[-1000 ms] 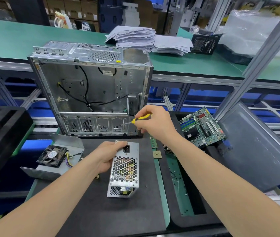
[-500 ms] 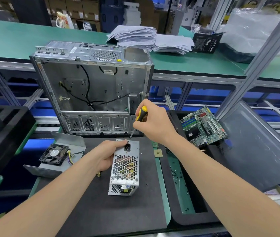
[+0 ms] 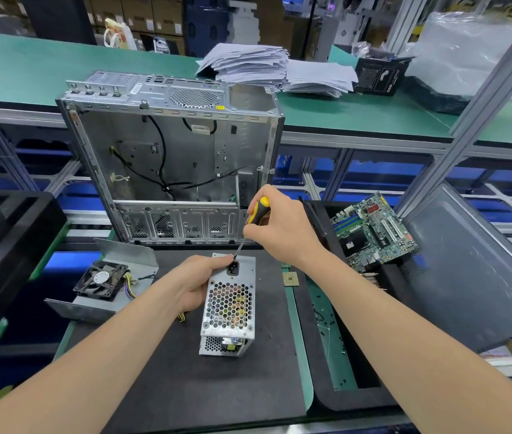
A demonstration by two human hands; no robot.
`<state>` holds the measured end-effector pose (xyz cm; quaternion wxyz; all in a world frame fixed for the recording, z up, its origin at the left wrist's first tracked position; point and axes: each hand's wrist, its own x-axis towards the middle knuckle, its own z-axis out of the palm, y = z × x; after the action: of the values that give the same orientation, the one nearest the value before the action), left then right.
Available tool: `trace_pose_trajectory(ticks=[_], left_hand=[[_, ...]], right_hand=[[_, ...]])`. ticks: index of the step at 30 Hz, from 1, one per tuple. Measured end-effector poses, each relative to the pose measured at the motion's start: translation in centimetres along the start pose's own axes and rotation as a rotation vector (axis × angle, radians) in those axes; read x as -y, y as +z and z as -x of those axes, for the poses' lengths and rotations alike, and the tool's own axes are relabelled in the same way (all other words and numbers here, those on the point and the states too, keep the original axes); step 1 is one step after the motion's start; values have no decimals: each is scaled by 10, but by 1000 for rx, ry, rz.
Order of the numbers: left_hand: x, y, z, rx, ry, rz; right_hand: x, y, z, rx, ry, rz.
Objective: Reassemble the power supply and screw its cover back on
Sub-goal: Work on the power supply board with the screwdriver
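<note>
On the black mat [image 3: 160, 380], left hand [image 3: 196, 285] grips the power supply [image 3: 229, 305], right hand [image 3: 282, 228] clasps the screwdriver [image 3: 256, 214].

One power supply [image 3: 229, 305], one screwdriver [image 3: 254, 221], one fan [image 3: 101, 279] (loose), one motherboard [image 3: 373, 230].

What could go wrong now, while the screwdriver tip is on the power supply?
The yellow-and-black screwdriver in the right hand meets the silver perforated power supply at a slant, so its tip may slip. The left hand grips right beside the tip and could be jabbed. A loosened screw might roll off the black mat.
</note>
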<state>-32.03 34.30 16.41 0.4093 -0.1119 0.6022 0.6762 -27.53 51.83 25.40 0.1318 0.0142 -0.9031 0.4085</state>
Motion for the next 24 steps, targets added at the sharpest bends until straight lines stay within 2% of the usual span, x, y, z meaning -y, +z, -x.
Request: trace_pose_trajectory(ticks=[14, 24], left_hand=[[0, 2, 4, -4, 13, 17], [0, 2, 3, 7, 12, 15]], right_hand=[[-3, -1, -3, -20, 42, -6], [-1, -9, -7, 101, 12, 7]])
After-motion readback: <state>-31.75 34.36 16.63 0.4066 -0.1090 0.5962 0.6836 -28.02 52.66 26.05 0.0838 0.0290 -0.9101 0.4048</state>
